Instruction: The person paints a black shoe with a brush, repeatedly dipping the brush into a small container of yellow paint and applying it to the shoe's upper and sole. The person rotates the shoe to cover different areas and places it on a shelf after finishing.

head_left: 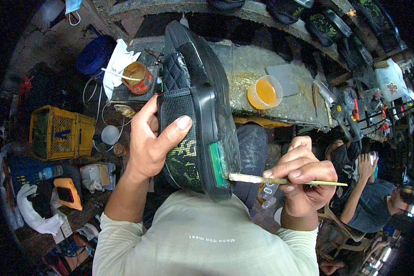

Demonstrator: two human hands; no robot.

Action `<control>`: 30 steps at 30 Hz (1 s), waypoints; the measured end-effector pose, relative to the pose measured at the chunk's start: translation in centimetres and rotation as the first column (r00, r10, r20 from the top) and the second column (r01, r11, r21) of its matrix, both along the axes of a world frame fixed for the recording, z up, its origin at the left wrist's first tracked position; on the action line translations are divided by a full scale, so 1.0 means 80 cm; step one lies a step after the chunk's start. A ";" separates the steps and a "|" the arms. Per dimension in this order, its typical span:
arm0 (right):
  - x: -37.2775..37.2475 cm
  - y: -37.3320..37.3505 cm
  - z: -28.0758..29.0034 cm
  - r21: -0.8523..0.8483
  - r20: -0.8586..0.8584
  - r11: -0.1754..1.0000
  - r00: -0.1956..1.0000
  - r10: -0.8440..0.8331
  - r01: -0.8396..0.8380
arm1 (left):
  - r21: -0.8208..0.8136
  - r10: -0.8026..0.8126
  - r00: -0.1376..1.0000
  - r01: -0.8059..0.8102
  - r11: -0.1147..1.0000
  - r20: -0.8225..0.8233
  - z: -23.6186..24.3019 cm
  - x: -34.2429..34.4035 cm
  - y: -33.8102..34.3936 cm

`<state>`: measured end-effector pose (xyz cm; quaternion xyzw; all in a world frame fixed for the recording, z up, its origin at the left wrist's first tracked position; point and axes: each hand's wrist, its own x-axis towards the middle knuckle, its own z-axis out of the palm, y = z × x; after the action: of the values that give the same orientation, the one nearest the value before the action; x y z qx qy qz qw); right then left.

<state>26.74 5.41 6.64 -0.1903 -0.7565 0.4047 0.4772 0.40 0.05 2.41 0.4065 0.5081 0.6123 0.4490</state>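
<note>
My left hand (149, 142) grips a black sneaker (207, 106), thumb over its mesh upper and the other fingers mostly hidden behind it. The shoe is tilted with its thick ridged sole side toward the right. A green patch (217, 163) shows on the sole's side near the lower end. My right hand (306, 177) pinches a thin brush (280, 180) with a whitish, crusted front part. The brush tip meets the sole edge beside the green patch; whether it touches is hard to tell.
On the worktable (248, 60) stand a clear tub of amber liquid (265, 92) and a red can (140, 82) with a stick in it. Pliers-like tools (347, 119) lie at right. A yellow crate (62, 131) is at left. Another person (372, 202) sits at right.
</note>
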 end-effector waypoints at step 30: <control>0.004 0.000 -0.002 -0.097 -0.058 0.995 0.998 0.006 -0.012 | 0.033 0.004 1.000 -0.004 0.999 0.006 -0.001 0.000 0.000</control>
<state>27.06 5.38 6.47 -0.1981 -0.7226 0.4488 0.4871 0.42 0.07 2.33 0.4111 0.4974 0.6226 0.4427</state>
